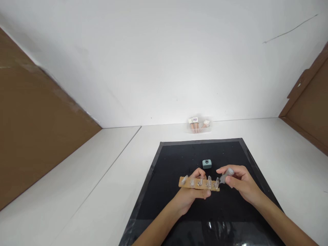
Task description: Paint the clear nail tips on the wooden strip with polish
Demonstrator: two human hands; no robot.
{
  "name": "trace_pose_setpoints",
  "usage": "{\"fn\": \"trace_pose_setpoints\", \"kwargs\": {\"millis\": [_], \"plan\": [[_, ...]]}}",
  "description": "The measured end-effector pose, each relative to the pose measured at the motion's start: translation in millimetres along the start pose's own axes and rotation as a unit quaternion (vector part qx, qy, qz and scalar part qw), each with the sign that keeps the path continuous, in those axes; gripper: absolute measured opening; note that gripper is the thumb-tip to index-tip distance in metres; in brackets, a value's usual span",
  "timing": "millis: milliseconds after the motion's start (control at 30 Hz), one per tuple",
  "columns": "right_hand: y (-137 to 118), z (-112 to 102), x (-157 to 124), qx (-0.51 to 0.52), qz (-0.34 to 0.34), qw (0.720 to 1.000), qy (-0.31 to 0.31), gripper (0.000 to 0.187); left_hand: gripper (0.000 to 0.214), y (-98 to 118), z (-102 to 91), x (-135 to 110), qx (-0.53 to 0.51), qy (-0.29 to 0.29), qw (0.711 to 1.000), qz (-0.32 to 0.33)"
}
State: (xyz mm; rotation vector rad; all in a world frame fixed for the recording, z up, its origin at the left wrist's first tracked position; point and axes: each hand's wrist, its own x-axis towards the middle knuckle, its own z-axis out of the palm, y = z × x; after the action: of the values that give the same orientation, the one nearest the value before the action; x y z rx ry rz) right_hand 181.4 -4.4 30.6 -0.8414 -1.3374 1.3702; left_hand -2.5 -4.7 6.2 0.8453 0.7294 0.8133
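Note:
My left hand (191, 196) is closed around a tan strip (196, 183), thumb along its near edge and fingers behind. Several clear pieces like false nail tips (209, 182) stand along the strip, some tilted. At the strip's right end, my right hand (242, 181) pinches a grey cylindrical cap (227, 175), like that of a nail polish brush. Its narrow lower end points at the rightmost clear piece; I cannot tell whether they touch. Just beyond the hands, a small teal bottle (207, 164) with a dark round opening on top stands on the black mat.
The black mat (179, 153) lies on a white table (107, 177). By the back wall is a clear plastic tray (199, 131) holding several small bottles with pinkish-brown lower parts and white tops. Brown cardboard panels (38, 119) stand at both sides.

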Motion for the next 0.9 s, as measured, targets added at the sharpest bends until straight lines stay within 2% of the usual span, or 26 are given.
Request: {"fn": "trace_pose_setpoints", "kwargs": {"millis": [433,633,900], "plan": [[4.2,-2.3,-0.3,-0.038,0.011,0.997,0.059,0.032,0.052,-0.2,2.6,-1.7,0.001,0.005,1.000,0.001],[1.7,-0.8,-1.0,0.010,0.009,0.999,0.048,0.033,0.052,0.5,1.5,-2.2,0.000,0.009,1.000,-0.001],[4.1,-0.3,0.7,-0.019,0.023,0.998,0.053,0.033,0.053,-0.2,2.2,-1.2,-0.004,0.005,1.000,-0.001]]}}
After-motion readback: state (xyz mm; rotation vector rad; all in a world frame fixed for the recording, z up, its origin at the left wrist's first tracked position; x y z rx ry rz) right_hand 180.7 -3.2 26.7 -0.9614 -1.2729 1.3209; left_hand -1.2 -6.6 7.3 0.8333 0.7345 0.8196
